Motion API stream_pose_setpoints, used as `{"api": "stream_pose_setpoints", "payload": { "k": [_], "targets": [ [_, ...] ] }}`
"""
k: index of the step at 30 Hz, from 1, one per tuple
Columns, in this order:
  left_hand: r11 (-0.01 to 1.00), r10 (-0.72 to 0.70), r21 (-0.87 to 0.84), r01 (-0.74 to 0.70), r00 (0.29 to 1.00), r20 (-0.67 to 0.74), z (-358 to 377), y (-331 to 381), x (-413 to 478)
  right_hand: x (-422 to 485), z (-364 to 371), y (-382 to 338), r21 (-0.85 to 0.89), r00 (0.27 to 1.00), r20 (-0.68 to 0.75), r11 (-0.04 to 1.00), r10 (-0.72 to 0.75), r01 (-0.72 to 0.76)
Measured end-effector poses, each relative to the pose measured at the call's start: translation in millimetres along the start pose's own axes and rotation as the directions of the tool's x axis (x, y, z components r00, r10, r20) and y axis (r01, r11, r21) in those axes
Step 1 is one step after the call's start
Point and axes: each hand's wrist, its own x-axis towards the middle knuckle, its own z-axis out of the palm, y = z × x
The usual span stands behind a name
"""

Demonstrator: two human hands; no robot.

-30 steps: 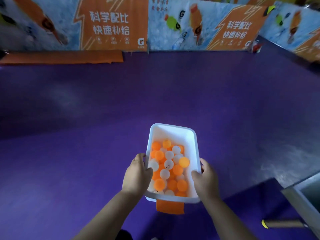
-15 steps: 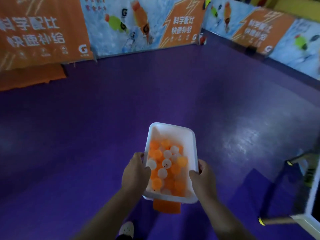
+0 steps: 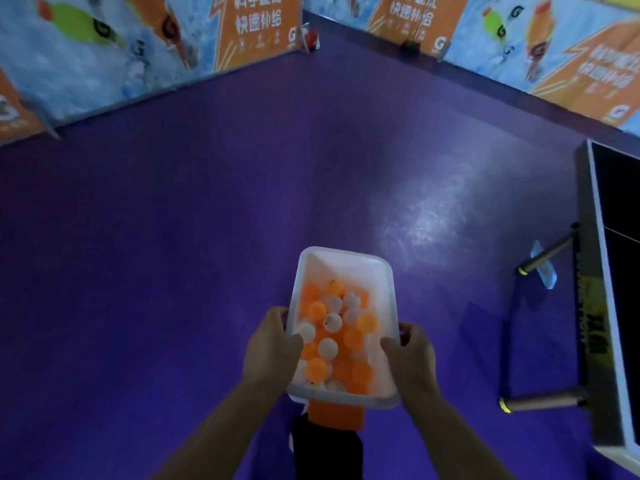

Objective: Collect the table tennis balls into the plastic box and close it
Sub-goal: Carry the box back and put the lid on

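At the left, the advertising boards point(image 3: 104, 46) had swung further toward the edge of the view than half a second before, and the corner where they meet was now seen near the top centre; the view had evidently been turned to the right. No loose balls were to be seen on the purple floor point(image 3: 173, 271) in this direction.

The left hand point(image 3: 270, 344) was clamped on the left wall of the plastic box point(image 3: 343, 268), thumb hooked over the rim, as it had been a second earlier. The box was held in the air at the lower centre, lidless, with the orange and white table tennis balls point(image 3: 334, 337) heaped toward its near end. An orange piece point(image 3: 335, 415), possibly the lid, was seen under the near edge, though this could not be settled. The right hand point(image 3: 410, 355) was likewise closed on the right wall.

At the far right, the table point(image 3: 609, 271) and its legs had come much further into view. From this it was judged that collecting was largely done or was being checked, and that closing the box remained outstanding.
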Motion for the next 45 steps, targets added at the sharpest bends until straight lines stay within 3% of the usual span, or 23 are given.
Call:
{"api": "stream_pose_setpoints", "payload": {
  "k": [16, 33, 40, 45],
  "targets": [
    [0.993, 0.107, 0.041, -0.108, 0.994, 0.036, 61, 192, 306, 324, 3, -141, 0.063, 0.999, -0.034, 0.998, 0.001, 0.001],
    [0.918, 0.358, 0.057, -0.393, 0.881, 0.308, 123, 408, 673, 648, 27, -279, 0.147, 0.929, -0.34, 0.984, 0.146, -0.101],
    [0.884, 0.39, 0.063, -0.463, 0.805, 0.446, 209, 498, 769, 772, -13, -282, 0.167, 0.858, -0.436, 0.961, 0.271, -0.218],
    [0.88, 0.391, 0.07, -0.47, 0.799, 0.456, 285, 570, 838, 890, -48, -275, 0.222, 0.853, -0.438, 0.953, 0.285, -0.204]
  ]
}}
